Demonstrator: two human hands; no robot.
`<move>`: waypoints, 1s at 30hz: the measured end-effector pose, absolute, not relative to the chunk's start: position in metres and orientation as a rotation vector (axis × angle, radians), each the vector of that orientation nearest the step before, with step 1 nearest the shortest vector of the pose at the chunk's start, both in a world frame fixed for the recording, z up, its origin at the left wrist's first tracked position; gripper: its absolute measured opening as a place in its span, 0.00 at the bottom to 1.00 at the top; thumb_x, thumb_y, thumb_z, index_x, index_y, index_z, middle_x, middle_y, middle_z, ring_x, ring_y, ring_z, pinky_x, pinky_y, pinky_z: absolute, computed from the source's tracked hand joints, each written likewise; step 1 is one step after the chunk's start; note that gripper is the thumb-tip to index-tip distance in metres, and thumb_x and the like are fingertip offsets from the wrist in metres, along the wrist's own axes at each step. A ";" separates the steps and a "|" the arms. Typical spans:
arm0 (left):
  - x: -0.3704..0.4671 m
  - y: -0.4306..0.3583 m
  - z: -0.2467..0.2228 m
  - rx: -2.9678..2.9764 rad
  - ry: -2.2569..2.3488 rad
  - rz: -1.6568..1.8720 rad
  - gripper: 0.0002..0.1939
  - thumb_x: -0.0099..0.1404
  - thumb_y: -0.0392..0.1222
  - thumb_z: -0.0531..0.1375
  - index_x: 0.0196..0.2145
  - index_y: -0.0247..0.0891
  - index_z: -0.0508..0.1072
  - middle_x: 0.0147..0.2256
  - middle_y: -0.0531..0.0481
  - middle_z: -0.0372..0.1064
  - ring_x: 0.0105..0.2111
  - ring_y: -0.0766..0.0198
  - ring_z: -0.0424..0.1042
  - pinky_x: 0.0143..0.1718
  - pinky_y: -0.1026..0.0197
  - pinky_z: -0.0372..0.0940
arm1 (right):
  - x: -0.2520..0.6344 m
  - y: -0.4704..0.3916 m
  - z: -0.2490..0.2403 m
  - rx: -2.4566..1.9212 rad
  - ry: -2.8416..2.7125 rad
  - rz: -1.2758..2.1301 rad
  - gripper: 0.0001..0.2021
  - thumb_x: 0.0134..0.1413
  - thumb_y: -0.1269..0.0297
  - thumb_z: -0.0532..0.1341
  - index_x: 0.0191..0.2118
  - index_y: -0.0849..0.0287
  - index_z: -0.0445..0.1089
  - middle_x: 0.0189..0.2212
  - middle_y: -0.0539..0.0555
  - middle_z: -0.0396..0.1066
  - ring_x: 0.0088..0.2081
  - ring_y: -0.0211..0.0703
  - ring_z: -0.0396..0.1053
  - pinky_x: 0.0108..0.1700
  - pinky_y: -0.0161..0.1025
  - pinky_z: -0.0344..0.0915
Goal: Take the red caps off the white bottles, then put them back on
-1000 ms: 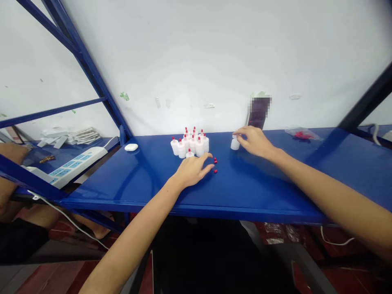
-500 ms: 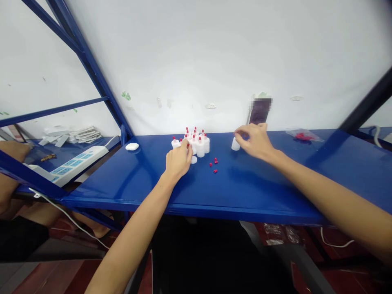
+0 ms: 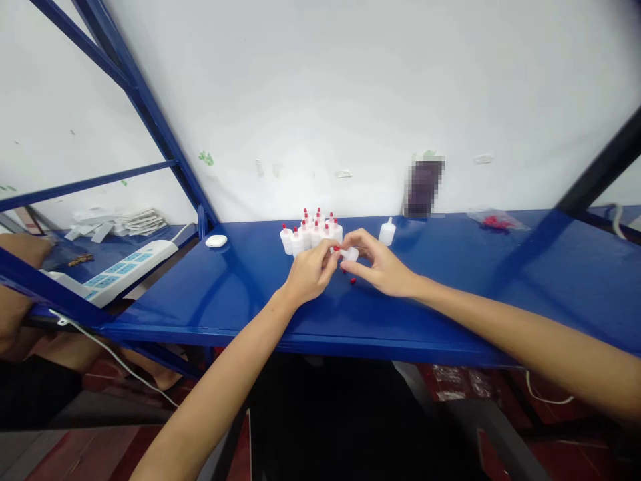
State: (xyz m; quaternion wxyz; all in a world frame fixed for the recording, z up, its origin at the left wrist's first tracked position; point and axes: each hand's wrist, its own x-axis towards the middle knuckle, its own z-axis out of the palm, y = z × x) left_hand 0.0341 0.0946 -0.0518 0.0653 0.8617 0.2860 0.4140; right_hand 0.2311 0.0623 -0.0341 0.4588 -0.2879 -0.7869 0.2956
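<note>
Between my two hands a small white bottle (image 3: 350,254) lies tilted, its nozzle toward the left with a red cap (image 3: 337,248) at the tip. My left hand (image 3: 313,270) pinches that red cap. Wrapped round the bottle's body are the fingers of my right hand (image 3: 383,267). Behind my left hand stands a group of several white bottles with red caps (image 3: 299,240). To the right, one bottle without a cap (image 3: 387,232) stands upright. A loose red cap (image 3: 353,281) lies just below my hands, others partly hidden by them.
A phone-like dark object (image 3: 423,188), pixelated, leans on the wall. A plastic bag with red pieces (image 3: 497,222) lies at the right. A white case (image 3: 216,240) and a power strip (image 3: 127,270) are at the left. Another person's arm (image 3: 17,280) shows at the far left.
My left hand has moved right, away from the bottle group. My right hand has come left and down to meet it, with a bottle now between them. The uncapped bottle at the right is uncovered.
</note>
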 end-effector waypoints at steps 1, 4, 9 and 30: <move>0.034 0.095 -0.051 2.617 0.865 1.212 0.12 0.75 0.46 0.48 0.44 0.38 0.67 0.28 0.53 0.69 0.25 0.65 0.67 0.30 0.62 0.59 | 0.229 0.062 -0.036 -0.708 -1.913 0.779 0.13 0.60 0.56 0.63 0.46 0.52 0.62 0.40 0.52 0.68 0.36 0.41 0.69 0.40 0.42 0.68; 0.034 0.092 -0.048 2.570 0.762 1.131 0.14 0.75 0.47 0.46 0.34 0.39 0.63 0.29 0.51 0.69 0.28 0.63 0.67 0.32 0.60 0.60 | 0.225 0.062 -0.037 -0.676 -1.835 1.015 0.12 0.60 0.54 0.63 0.44 0.54 0.64 0.34 0.50 0.69 0.30 0.38 0.69 0.34 0.39 0.69; 0.043 0.085 -0.046 2.175 0.669 1.079 0.18 0.76 0.50 0.45 0.30 0.39 0.60 0.27 0.52 0.68 0.30 0.63 0.68 0.34 0.59 0.64 | 0.217 0.065 -0.037 -0.640 -1.671 1.218 0.18 0.51 0.51 0.70 0.37 0.55 0.63 0.28 0.47 0.68 0.28 0.37 0.69 0.30 0.37 0.66; 0.041 0.095 -0.057 2.737 1.235 0.633 0.14 0.74 0.48 0.50 0.50 0.41 0.68 0.26 0.53 0.72 0.27 0.60 0.72 0.29 0.62 0.59 | 0.328 0.131 -0.030 -1.345 -2.033 -0.294 0.11 0.59 0.64 0.58 0.42 0.61 0.75 0.40 0.62 0.71 0.41 0.54 0.71 0.44 0.50 0.68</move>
